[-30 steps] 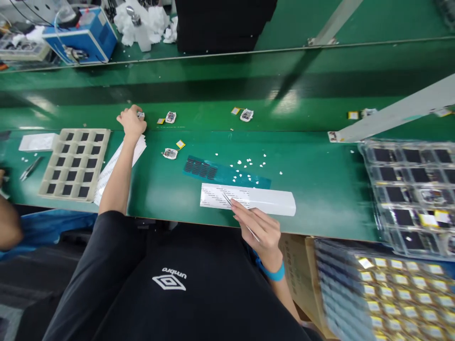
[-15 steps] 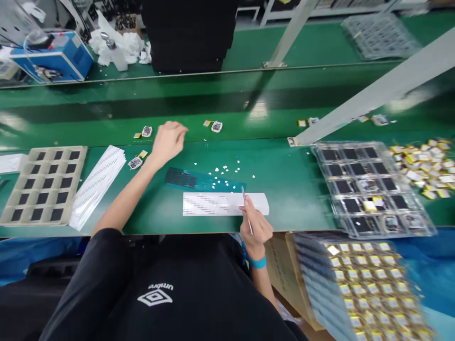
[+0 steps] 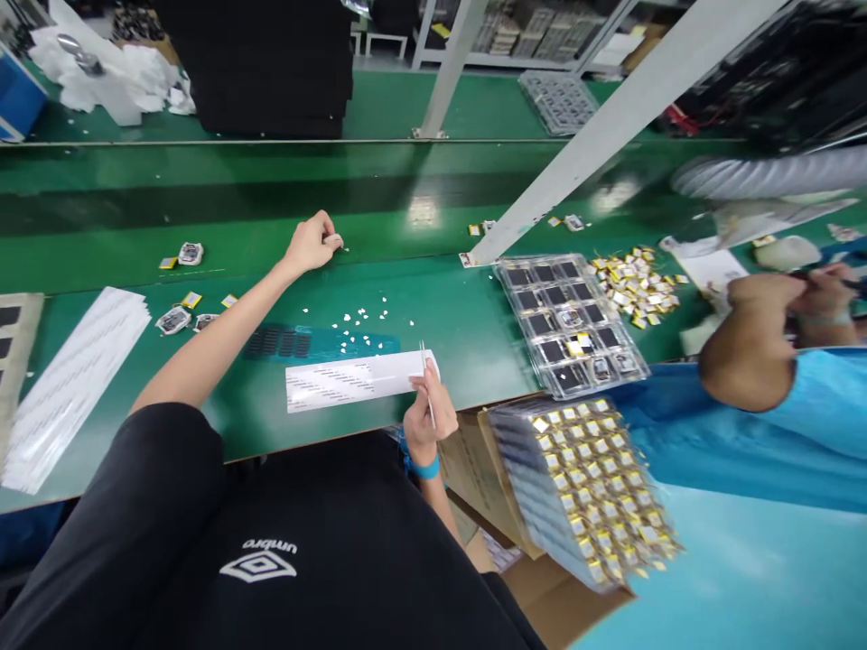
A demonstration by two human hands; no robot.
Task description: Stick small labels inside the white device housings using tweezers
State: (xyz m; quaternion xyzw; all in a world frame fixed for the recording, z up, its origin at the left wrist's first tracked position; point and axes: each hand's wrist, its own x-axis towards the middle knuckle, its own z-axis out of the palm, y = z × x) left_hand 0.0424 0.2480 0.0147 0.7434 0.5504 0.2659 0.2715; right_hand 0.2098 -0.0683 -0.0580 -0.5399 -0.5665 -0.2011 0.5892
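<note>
My left hand (image 3: 312,246) reaches over the back part of the green bench, its fingers closed around something small and pale that I cannot make out. In my right hand (image 3: 429,408) are thin metal tweezers (image 3: 432,413), held upright at the right end of a white label strip (image 3: 331,383). Small white pieces (image 3: 361,312) lie scattered behind the strip, some over a dark teal sheet (image 3: 325,345). Left of my forearm are small white-framed modules (image 3: 173,320) with yellow parts (image 3: 191,300); one is partly hidden by the arm. Another module (image 3: 191,253) sits farther back.
A clear tray (image 3: 571,318) and a pile of yellow-white parts (image 3: 637,284) are at right. A slanted post (image 3: 582,171) crosses the bench. Label sheets (image 3: 78,388) lie left. Another person's hands (image 3: 823,291) are far right. Stacked trays (image 3: 589,487) stand below the edge.
The view has swung right, bringing the other person into sight. My left hand now covers the place of the back middle module, fingers closed there. My right hand keeps the tweezers by the strip.
</note>
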